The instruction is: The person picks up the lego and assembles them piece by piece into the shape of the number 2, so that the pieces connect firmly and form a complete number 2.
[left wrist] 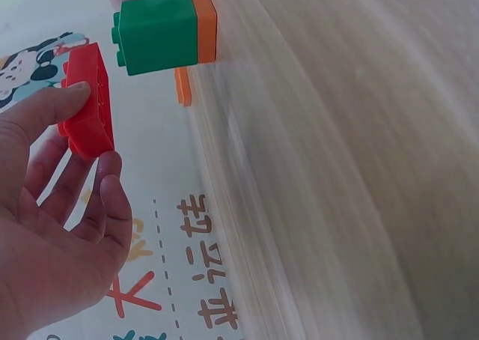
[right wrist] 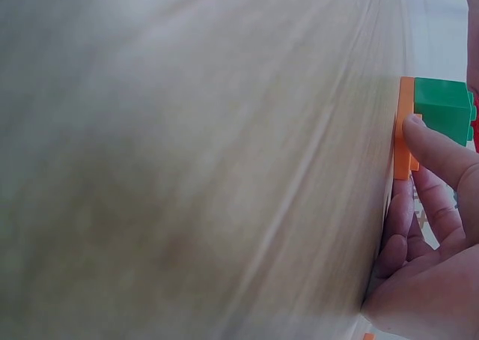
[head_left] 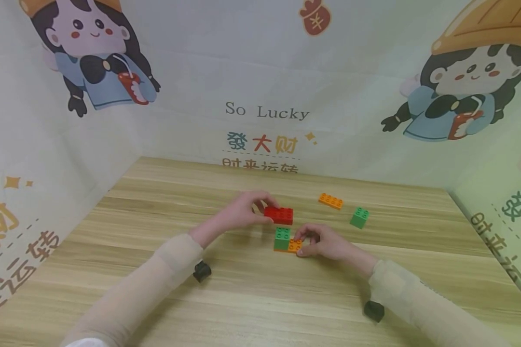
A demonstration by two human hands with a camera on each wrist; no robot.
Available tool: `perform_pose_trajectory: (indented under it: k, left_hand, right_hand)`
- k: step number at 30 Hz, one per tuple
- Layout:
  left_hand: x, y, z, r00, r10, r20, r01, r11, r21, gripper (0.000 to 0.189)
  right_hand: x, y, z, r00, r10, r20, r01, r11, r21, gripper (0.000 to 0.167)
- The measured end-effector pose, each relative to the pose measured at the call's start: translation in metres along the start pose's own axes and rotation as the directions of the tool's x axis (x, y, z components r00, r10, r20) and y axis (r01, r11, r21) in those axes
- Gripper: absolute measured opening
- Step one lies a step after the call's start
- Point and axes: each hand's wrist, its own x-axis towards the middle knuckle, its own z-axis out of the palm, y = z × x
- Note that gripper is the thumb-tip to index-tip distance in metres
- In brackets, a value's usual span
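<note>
My left hand (head_left: 248, 210) pinches a red building brick (head_left: 280, 216) by its left end, thumb on the near side and fingers behind. In the left wrist view the red brick (left wrist: 90, 100) is held up off the table. Nearer to me, a green brick (head_left: 282, 238) sits on the left half of a flat orange brick (head_left: 295, 246), leaving the studs of the right half bare. That orange brick lies on the table, and my right hand (head_left: 325, 242) holds its right end between thumb and fingers. The right wrist view shows the thumb against the orange edge (right wrist: 404, 145).
Farther back on the wooden table (head_left: 156, 193) lies another flat orange brick (head_left: 331, 201). A second green brick (head_left: 359, 218) stands to its right. Printed cloth (head_left: 191, 125) hangs around the table's back and sides. A black piece (head_left: 202, 271) sits under the left wrist.
</note>
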Motion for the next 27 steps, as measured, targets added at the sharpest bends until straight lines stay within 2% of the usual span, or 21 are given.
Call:
perform_pose_trajectory:
  k: [7,16,27]
  left_hand:
    - [-0.003,0.003,0.005,1.000,0.017,0.016,-0.017,1.000,-0.017,0.035]
    - [-0.004,0.005,0.009,0.996,0.088,0.010,-0.088,0.995,-0.042,0.036]
    - [-0.004,0.008,0.014,0.997,0.082,0.012,-0.081,0.995,-0.060,0.036]
  right_hand:
    - [0.000,0.000,0.000,1.000,0.008,-0.012,-0.008,1.000,-0.013,0.030]
    - [0.000,0.001,0.000,1.000,-0.004,-0.010,0.004,1.000,-0.003,0.031]
    - [0.001,0.000,0.000,1.000,0.025,-0.013,-0.025,0.999,-0.032,0.029]
